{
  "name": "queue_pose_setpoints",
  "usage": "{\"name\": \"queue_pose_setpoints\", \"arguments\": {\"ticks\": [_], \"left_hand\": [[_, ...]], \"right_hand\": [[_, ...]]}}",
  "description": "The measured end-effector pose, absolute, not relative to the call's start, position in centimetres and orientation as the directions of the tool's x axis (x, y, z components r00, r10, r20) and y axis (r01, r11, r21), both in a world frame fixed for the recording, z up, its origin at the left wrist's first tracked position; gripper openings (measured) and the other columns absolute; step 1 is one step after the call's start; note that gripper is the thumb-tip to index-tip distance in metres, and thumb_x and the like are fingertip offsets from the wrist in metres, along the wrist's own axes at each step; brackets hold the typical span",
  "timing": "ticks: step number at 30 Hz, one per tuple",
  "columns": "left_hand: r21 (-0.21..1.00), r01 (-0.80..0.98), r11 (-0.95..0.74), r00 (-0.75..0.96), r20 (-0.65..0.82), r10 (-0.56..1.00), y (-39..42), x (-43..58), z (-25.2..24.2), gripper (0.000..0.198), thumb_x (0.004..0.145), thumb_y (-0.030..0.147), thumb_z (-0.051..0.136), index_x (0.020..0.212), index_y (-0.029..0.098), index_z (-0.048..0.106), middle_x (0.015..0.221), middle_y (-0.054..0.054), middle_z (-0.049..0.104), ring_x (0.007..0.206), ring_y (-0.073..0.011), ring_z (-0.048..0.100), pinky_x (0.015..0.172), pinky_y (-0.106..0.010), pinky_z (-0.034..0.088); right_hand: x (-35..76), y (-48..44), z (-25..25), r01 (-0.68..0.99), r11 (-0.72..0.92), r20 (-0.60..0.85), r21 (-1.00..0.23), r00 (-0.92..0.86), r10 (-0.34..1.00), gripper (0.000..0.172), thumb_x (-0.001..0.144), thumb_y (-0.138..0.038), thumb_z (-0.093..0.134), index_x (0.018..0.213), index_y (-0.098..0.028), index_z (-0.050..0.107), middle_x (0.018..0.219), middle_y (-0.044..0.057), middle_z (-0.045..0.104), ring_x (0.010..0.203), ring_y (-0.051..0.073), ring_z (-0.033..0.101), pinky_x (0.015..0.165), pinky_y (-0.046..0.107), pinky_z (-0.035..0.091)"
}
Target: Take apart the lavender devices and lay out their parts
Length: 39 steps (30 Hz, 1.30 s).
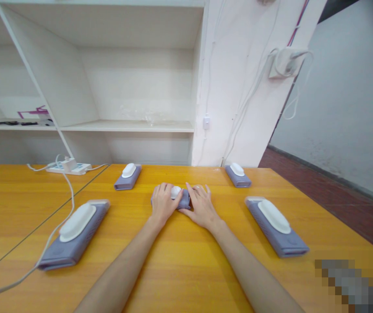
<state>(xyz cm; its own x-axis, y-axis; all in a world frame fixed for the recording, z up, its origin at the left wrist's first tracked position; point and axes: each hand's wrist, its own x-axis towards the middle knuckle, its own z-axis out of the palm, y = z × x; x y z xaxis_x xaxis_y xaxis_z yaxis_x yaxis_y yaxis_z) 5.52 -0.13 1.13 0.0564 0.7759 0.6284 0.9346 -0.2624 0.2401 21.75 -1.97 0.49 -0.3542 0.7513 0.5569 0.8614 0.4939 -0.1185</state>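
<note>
left hand (165, 200): curled over 9 o'clock end of middle grey pack (184, 201)
right hand (201, 204): at its 3 o'clock end, fingers spread
around it: far-left pack (127, 178) at 10, far-right pack (238, 177) at 2, near-right pack (277, 230) at 4, near-left pack (72, 243) at 8 (all white-topped)
power strip (80, 168): further out, 10 o'clock

From the head we looked forward and down, close over the tabletop (179, 274) that spanned the lower frame, with shelving (137, 69) farther off, upper left.
</note>
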Motion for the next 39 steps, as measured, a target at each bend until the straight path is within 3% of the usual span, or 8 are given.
{"name": "queue_pose_setpoints", "arguments": {"ticks": [8,12,17,24,39], "left_hand": [[0.358,0.872,-0.334,0.009,0.671,0.741,0.4,5.4,1.0,0.028,0.086,0.047,0.047,0.088,0.021,0.056,0.091,-0.005,0.056,0.090,-0.0189,0.054,0.083,-0.030,0.041],[0.307,0.860,-0.407,0.107,0.673,0.732,0.5,5.1,1.3,0.025,0.086,0.044,0.048,0.093,0.021,0.055,0.095,-0.006,0.056,0.093,-0.0192,0.052,0.085,-0.030,0.040],[0.248,0.901,-0.357,0.113,0.658,0.745,0.4,5.1,1.4,0.043,0.075,0.057,0.057,0.096,0.020,0.055,0.097,-0.007,0.055,0.095,-0.0237,0.051,0.085,-0.035,0.039],[0.270,0.864,-0.425,0.157,0.657,0.737,0.9,5.6,1.3,0.023,0.077,0.039,0.060,0.092,0.022,0.056,0.093,-0.004,0.057,0.092,-0.0215,0.052,0.078,-0.033,0.039],[0.315,0.788,-0.529,0.179,0.704,0.687,1.4,5.7,1.4,0.018,0.074,0.029,0.063,0.089,0.021,0.056,0.090,-0.002,0.056,0.090,-0.0197,0.052,0.079,-0.033,0.039]], "right_hand": [[21.8,-2.1,0.7,0.858,0.498,0.544,-0.126,-0.360,0.758,0.083,0.072,-0.053,0.065,0.139,-0.018,0.030,0.116,0.013,0.053,0.111,0.029,0.042,0.105,0.055,0.013],[21.8,-2.1,0.6,0.859,0.496,0.546,-0.128,-0.356,0.758,0.082,0.072,-0.051,0.065,0.139,-0.017,0.030,0.117,0.014,0.053,0.112,0.029,0.041,0.105,0.054,0.013],[21.7,-2.0,0.4,0.860,0.493,0.554,-0.134,-0.348,0.756,0.082,0.073,-0.053,0.064,0.138,-0.017,0.031,0.117,0.013,0.053,0.112,0.028,0.041,0.105,0.054,0.013],[21.8,-1.9,0.3,0.853,0.504,0.562,-0.136,-0.352,0.748,0.081,0.074,-0.055,0.063,0.138,-0.016,0.032,0.118,0.014,0.053,0.112,0.029,0.041,0.105,0.054,0.014],[22.0,-1.8,0.3,0.814,0.555,0.560,-0.174,-0.382,0.735,0.079,0.075,-0.048,0.064,0.140,-0.019,0.029,0.127,0.011,0.051,0.114,0.029,0.040,0.105,0.053,0.015]]}}
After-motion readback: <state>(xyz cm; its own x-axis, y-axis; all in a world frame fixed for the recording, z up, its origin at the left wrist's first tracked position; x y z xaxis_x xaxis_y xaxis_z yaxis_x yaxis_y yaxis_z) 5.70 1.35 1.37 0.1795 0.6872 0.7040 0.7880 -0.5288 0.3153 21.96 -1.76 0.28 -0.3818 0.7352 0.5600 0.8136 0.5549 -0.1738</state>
